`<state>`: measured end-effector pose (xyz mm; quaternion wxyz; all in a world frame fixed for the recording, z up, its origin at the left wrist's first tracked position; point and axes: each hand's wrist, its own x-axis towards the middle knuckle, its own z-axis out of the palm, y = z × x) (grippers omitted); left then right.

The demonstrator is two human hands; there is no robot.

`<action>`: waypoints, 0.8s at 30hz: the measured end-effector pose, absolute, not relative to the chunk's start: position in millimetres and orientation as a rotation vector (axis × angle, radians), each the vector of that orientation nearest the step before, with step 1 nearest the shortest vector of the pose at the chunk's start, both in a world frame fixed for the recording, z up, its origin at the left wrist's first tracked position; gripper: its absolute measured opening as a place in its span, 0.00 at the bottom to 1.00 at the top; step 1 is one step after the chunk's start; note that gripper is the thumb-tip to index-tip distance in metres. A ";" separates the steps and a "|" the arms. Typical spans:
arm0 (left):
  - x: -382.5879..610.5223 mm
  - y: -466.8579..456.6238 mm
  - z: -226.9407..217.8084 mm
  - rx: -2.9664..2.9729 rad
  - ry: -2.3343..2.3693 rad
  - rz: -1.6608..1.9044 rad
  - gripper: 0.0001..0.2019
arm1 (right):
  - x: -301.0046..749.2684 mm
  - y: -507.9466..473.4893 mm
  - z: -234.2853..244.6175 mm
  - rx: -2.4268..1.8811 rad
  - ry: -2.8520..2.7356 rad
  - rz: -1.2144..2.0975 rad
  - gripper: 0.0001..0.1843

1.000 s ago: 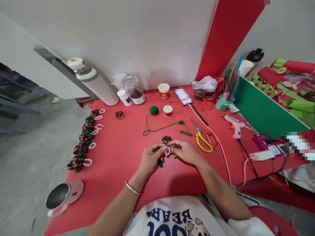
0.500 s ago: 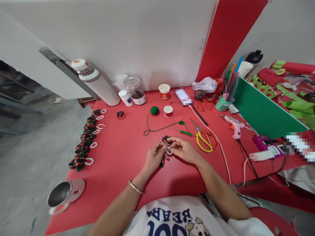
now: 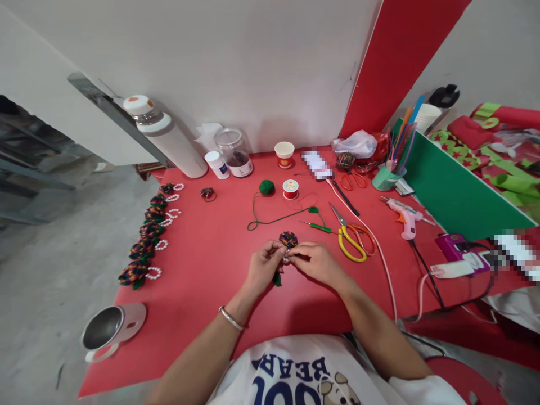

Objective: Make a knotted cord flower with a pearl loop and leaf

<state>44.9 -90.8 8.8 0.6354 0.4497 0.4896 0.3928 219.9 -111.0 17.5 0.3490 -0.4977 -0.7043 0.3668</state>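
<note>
My left hand (image 3: 262,268) and my right hand (image 3: 317,261) meet over the middle of the red table (image 3: 202,264), fingers pinched together. Between them they hold a small multicoloured yarn flower (image 3: 288,238) with a pearl bead ring (image 3: 287,259) under it; a green leaf end (image 3: 275,278) sticks out below my left hand. Both hands are closed on this piece. A silver bangle sits on my left wrist.
Several finished yarn flowers with bead rings (image 3: 145,244) line the table's left edge. Yellow scissors (image 3: 348,239), a green crochet hook (image 3: 318,226), green yarn (image 3: 266,187), a red spool (image 3: 290,189), a glue gun (image 3: 404,213), a white flask (image 3: 169,138) and a steel cup (image 3: 103,332) lie around.
The hands have closed tighter around the bead ring, which is now mostly hidden between the fingers. The camera view shifted slightly.
</note>
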 end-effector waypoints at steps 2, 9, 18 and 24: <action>45.5 -91.3 8.5 1.050 1.133 0.897 0.19 | 219.8 -111.1 16.9 -1.308 -1.934 0.899 0.08; 45.5 -92.7 11.1 1.057 1.097 0.811 0.21 | 218.7 -115.2 28.2 -1.352 -2.065 0.777 0.07; 45.2 -95.2 10.7 1.062 1.021 0.823 0.17 | 222.8 -109.8 26.3 -1.316 -1.674 1.009 0.07; 43.8 -100.1 4.2 1.374 1.158 0.951 0.15 | 220.4 -108.5 27.5 -1.258 -1.467 1.183 0.06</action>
